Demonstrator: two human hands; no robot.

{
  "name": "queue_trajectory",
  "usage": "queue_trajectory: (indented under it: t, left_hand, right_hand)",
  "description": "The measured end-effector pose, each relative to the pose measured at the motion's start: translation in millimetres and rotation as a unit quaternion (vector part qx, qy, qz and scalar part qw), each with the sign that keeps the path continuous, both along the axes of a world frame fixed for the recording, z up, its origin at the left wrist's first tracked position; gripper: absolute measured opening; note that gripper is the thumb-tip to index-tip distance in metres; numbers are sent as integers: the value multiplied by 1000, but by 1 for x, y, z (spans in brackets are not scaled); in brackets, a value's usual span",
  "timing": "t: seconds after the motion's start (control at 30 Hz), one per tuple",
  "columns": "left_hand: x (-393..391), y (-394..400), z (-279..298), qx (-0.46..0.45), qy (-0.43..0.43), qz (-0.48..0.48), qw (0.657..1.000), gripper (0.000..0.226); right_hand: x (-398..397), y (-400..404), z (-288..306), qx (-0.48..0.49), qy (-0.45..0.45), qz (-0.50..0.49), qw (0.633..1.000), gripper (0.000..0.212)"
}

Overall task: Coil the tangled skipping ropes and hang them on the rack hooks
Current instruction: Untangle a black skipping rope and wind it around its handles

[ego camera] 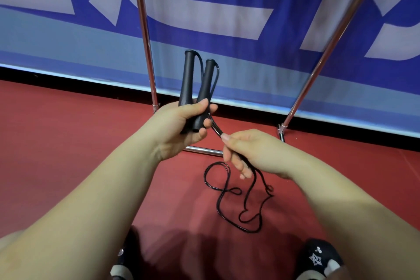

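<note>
My left hand (181, 125) grips both black handles (197, 84) of a skipping rope, side by side and pointing up. The thin black rope (227, 195) runs from the handle tops down past my left hand into my right hand (245, 150), which pinches the doubled strands. Below my right hand the rope trails down and lies in loose tangled loops on the red floor. The metal rack (145, 36) stands just beyond my hands. Its hooks are out of view.
The rack's two chrome uprights (327, 57) slant up and apart, joined by a low crossbar (202, 150) near the floor. A blue and white banner (227, 18) hangs behind it. My dark shoes (318, 259) show at the bottom edge.
</note>
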State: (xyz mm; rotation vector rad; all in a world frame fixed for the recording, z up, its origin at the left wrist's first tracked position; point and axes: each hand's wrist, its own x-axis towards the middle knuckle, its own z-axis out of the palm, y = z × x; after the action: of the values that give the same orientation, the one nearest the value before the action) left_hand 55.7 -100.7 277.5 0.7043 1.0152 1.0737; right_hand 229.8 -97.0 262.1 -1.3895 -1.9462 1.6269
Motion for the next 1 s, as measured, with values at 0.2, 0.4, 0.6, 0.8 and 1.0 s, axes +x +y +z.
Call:
queue_trajectory:
  t: [0.2, 0.4, 0.6, 0.8, 1.0]
  left_hand:
    - [-23, 9, -9, 45, 278, 97, 955, 16]
    - [-12, -3, -16, -39, 400, -158, 902, 8]
    - [-4, -7, -17, -64, 364, -323, 871, 12]
    - [9, -11, -21, -46, 389, -390, 833, 25]
    - [20, -15, -20, -7, 388, -398, 831, 15]
  right_hand:
    - [23, 8, 10, 85, -126, -20, 988, 33]
    - [33, 17, 22, 222, -39, -99, 969, 10]
    - [35, 19, 18, 230, -50, -115, 965, 8]
    - [22, 13, 14, 256, -53, -86, 961, 8]
    - [25, 14, 18, 241, -65, -69, 966, 9]
